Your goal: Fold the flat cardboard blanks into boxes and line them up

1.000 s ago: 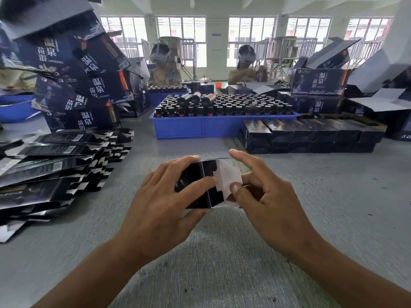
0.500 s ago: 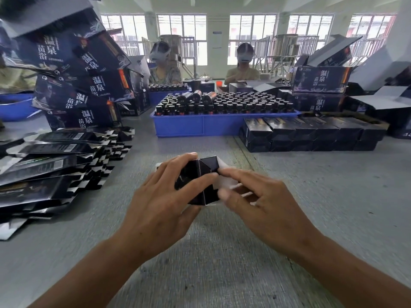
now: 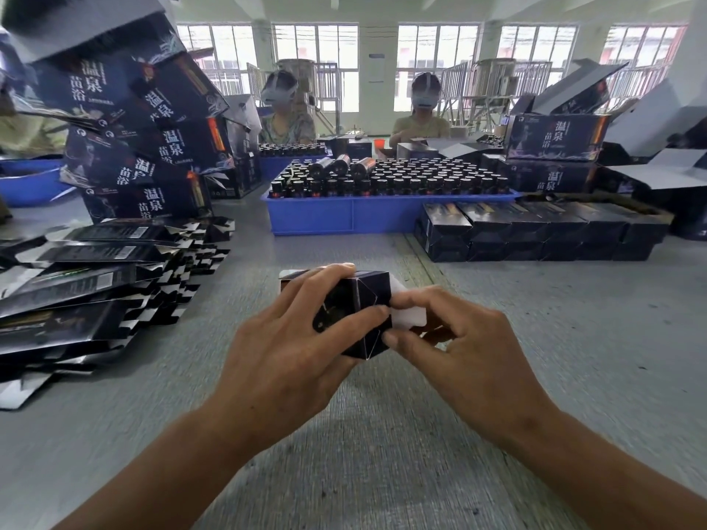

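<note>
Small dark carton (image 3: 357, 315) held just above bench (image 3: 382, 472), long axis running away from worker. Left hand (image 3: 290, 350) grips body; right hand (image 3: 463, 346) pinches white end flap (image 3: 408, 318), near end, R side.

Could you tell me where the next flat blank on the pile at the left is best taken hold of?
Probably by the notched flap end of the top blank, coming in from the right. The blanks lie flat and fanned, so those ends overhang toward the table's middle and offer a free edge to pinch.
</note>
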